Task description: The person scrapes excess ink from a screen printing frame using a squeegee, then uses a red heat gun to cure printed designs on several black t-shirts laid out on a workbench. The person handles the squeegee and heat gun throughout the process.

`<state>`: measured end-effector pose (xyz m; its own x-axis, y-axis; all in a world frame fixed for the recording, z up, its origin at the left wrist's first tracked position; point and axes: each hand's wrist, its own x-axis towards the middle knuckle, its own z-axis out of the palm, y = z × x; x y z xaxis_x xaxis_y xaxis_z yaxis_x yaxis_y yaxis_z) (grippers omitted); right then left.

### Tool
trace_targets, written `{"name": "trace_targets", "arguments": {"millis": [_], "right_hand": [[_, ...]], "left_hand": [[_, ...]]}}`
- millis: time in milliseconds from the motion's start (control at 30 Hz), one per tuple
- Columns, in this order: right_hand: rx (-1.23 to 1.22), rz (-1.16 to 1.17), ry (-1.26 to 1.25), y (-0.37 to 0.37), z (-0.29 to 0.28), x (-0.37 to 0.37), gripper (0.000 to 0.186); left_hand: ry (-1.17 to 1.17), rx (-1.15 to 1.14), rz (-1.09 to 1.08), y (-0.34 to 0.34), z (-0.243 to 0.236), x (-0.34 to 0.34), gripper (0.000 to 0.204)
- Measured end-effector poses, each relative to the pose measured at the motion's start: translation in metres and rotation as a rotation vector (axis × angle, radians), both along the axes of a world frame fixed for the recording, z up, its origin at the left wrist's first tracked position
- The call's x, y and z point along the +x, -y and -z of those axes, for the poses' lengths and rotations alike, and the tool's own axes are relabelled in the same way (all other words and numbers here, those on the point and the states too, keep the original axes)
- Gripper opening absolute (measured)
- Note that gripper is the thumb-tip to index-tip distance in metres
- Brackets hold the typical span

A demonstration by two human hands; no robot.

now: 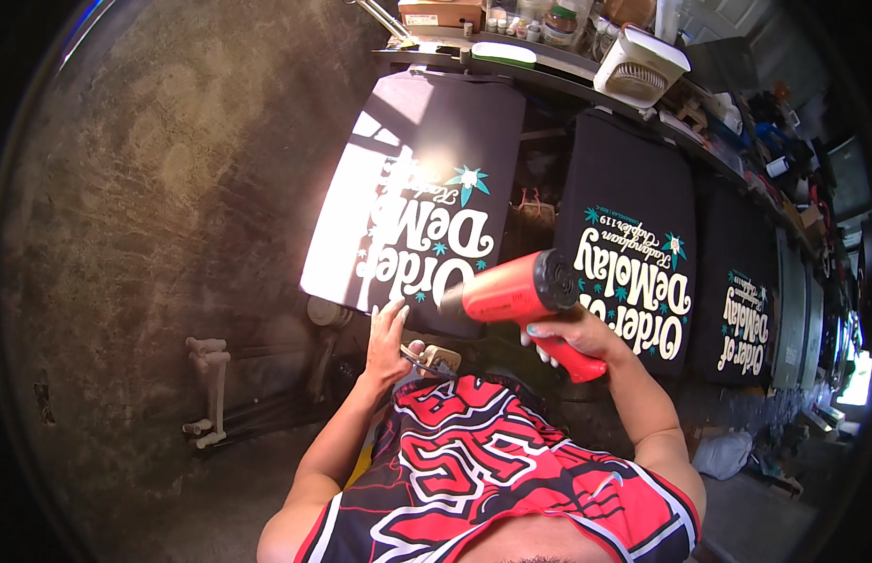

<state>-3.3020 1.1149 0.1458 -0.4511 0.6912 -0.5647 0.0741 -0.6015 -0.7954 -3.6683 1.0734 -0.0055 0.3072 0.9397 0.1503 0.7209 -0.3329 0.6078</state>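
Left hand point(389, 345): fingers extended, tips near the lower edge of the left shirt; whether anything is gripped cannot be told.
Left shirt point(422, 188): black, laid flat, printed in white and green, partly sunlit.
Red heat gun point(511, 289): held over the left shirt's lower right corner, nozzle directed leftward.
Right hand point(575, 336): fingers closed around the gun's handle.
Middle shirt point(628, 178): similarly printed, laid flat alongside.
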Motion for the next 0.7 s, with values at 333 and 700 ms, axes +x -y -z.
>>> {"name": "trace_targets", "arguments": {"millis": [333, 700], "right_hand": [[0.098, 0.274, 0.077, -0.023, 0.0, -0.027, 0.027], [0.166, 0.464, 0.179, -0.031, -0.008, -0.107, 0.034]], "left_hand": [[0.077, -0.051, -0.102, -0.015, 0.007, -0.045, 0.077], [0.139, -0.107, -0.133, -0.046, 0.011, -0.143, 0.073]]}}
